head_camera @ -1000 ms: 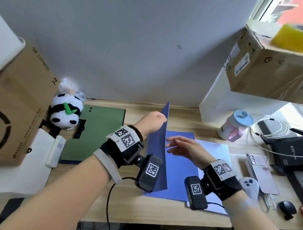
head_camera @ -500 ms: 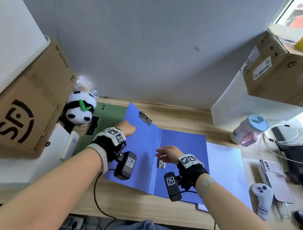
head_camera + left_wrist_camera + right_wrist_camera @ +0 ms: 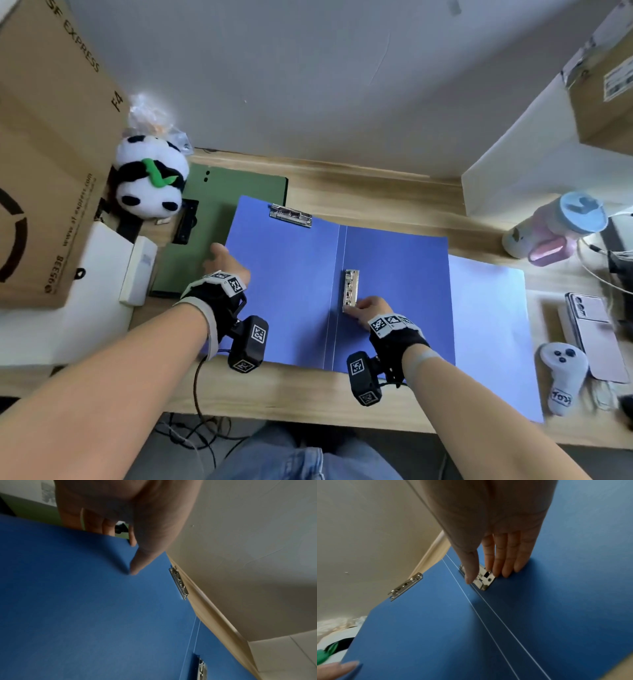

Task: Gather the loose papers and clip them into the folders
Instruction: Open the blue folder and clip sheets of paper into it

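1. Head view hides left hand (image 3: 224, 262) fingers under blue folder (image 3: 291, 291) edge
2. Left wrist: thumb on top, fingers beneath, pinching the cover
3. Right hand (image 3: 371, 310) flat, fingers straight beside clip (image 3: 350, 287), thumb touching it
4. Folder open on desk (image 3: 359, 192), paper (image 3: 486, 325) partly beneath

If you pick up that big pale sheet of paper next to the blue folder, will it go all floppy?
Probably floppy: the paper looks thin and lies flat on the desk. Likely light too. Its near corner already overhangs the desk's edge, so a push might slide it off.
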